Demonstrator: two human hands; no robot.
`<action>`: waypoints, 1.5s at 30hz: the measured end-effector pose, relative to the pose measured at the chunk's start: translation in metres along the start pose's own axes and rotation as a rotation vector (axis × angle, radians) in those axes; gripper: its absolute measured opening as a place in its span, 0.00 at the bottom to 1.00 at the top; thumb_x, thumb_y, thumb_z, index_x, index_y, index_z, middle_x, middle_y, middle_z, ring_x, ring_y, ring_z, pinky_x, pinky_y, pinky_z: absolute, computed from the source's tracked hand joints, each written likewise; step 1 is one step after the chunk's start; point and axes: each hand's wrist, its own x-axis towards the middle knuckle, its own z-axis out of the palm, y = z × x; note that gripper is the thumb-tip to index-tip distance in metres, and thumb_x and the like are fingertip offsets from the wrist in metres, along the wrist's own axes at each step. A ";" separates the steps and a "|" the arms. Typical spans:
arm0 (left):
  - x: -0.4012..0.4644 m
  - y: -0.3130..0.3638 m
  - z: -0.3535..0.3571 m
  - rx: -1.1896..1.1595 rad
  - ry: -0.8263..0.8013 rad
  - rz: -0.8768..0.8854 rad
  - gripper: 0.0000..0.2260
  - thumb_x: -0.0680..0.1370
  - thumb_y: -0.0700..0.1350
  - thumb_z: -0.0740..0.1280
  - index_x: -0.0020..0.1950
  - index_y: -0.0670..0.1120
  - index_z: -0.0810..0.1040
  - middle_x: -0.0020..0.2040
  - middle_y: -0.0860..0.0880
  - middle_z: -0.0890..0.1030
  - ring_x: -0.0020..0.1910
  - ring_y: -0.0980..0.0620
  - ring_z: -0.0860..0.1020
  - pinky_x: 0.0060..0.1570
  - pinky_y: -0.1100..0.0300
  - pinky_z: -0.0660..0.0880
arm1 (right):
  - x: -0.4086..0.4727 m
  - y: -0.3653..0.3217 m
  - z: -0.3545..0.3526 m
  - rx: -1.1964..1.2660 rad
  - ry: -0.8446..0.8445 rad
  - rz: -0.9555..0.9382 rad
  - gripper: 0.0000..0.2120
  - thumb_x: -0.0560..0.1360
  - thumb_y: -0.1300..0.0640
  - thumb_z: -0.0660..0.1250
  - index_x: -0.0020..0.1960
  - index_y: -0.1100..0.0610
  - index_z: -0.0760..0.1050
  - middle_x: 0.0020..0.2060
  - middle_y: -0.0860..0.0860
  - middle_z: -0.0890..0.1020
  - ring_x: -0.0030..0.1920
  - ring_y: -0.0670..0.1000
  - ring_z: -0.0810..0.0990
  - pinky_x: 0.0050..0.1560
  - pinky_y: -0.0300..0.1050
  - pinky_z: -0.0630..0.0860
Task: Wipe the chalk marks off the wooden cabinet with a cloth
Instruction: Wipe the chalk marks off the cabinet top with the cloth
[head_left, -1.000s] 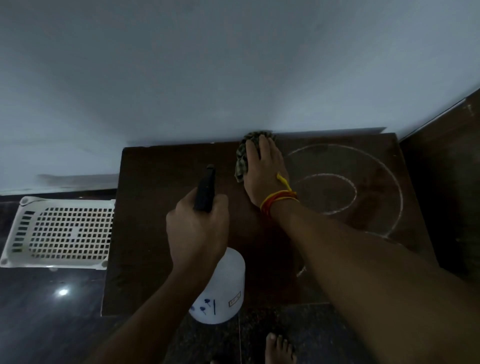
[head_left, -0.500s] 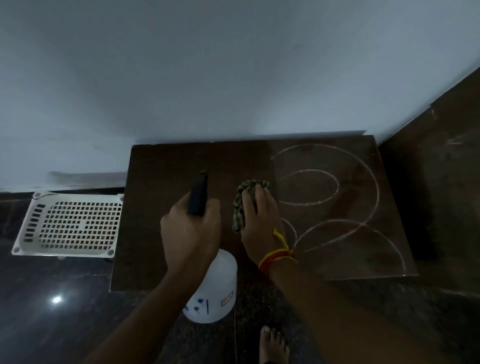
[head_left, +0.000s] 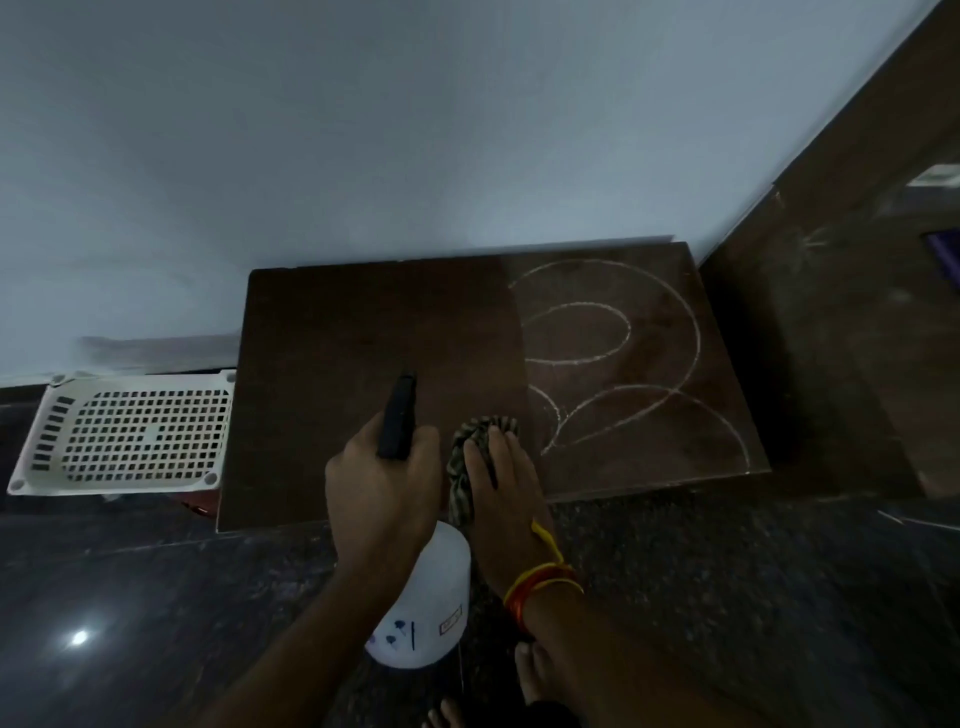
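Observation:
The dark wooden cabinet top (head_left: 337, 338) stands against a pale wall. White chalk marks (head_left: 649, 364), curved rings and arcs, cover its right half; the left half shows none. My right hand (head_left: 501, 483) lies flat on a striped cloth (head_left: 462, 467), pressing it at the cabinet's front edge, just left of the arcs. A red and yellow thread circles that wrist. My left hand (head_left: 379, 493) grips a white spray bottle (head_left: 423, 613) by its black head (head_left: 397, 415), held over the front edge beside the cloth.
A white perforated plastic basket (head_left: 124, 431) lies on the floor left of the cabinet. A taller dark wooden surface (head_left: 857, 322) stands to the right. The floor (head_left: 727, 597) is dark polished stone, and my bare toes show at the bottom.
My right hand has dragged the cloth from the cabinet's back edge toward me to its front edge. The left hand with the bottle has stayed beside it.

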 end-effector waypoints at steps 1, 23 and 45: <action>-0.003 -0.001 0.001 0.006 0.001 0.005 0.13 0.72 0.50 0.62 0.39 0.39 0.73 0.34 0.33 0.77 0.34 0.29 0.76 0.34 0.38 0.77 | -0.001 -0.001 0.001 0.002 -0.004 0.006 0.37 0.67 0.50 0.75 0.70 0.57 0.62 0.69 0.60 0.68 0.70 0.60 0.60 0.67 0.57 0.64; -0.014 -0.002 0.044 0.035 0.086 -0.006 0.11 0.77 0.42 0.64 0.37 0.38 0.71 0.30 0.39 0.71 0.28 0.43 0.68 0.30 0.49 0.69 | -0.015 0.063 -0.036 0.233 0.089 -0.107 0.39 0.59 0.72 0.76 0.66 0.57 0.66 0.61 0.64 0.75 0.60 0.66 0.76 0.54 0.59 0.75; -0.052 0.014 0.133 0.032 -0.071 -0.018 0.14 0.75 0.42 0.65 0.31 0.46 0.67 0.25 0.48 0.67 0.24 0.51 0.64 0.26 0.57 0.62 | 0.023 0.187 -0.125 0.184 0.179 0.254 0.31 0.68 0.72 0.60 0.70 0.61 0.64 0.69 0.63 0.64 0.68 0.64 0.64 0.68 0.59 0.64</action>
